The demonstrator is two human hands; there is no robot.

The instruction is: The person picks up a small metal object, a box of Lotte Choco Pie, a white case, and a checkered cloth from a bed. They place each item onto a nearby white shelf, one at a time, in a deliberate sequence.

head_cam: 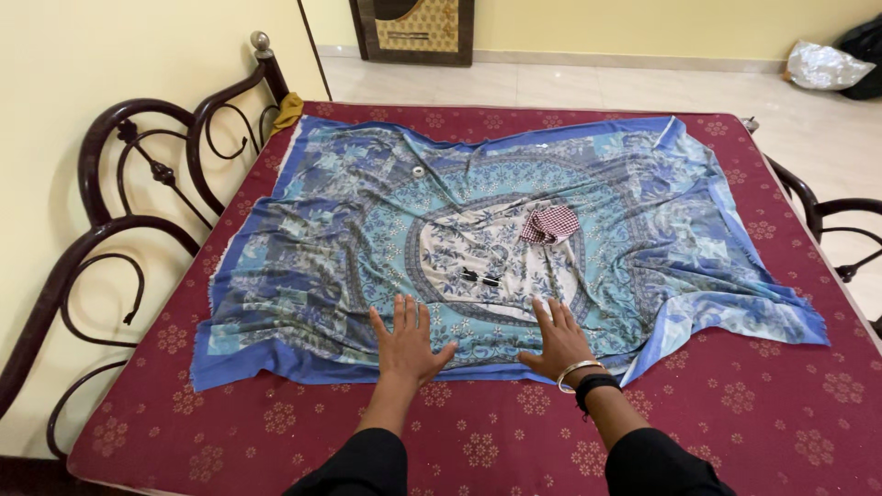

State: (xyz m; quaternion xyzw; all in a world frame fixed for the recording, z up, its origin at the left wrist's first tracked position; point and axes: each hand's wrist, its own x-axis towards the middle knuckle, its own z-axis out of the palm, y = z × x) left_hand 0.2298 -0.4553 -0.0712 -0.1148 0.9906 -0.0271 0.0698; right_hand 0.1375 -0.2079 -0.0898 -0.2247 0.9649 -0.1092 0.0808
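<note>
A large blue patterned cloth (322, 248) lies spread flat over a maroon flowered mattress (753, 413). My left hand (405, 343) rests palm down on the cloth's near edge, fingers apart. My right hand (559, 340), with a bangle and a black band at the wrist, lies flat beside it on the same edge. A small red-and-white checked cloth (550, 223) sits crumpled near the cloth's middle. A small dark object (480, 276) lies just beyond my hands. Farther back on the cloth lies a small white round object (418, 171).
A dark curled metal bed frame (119, 220) stands along the left side, against a pale yellow wall. Another frame part (827, 216) shows at the right. Pale floor tiles lie beyond, with a silvery bag (822, 66) and a dark framed panel (413, 29).
</note>
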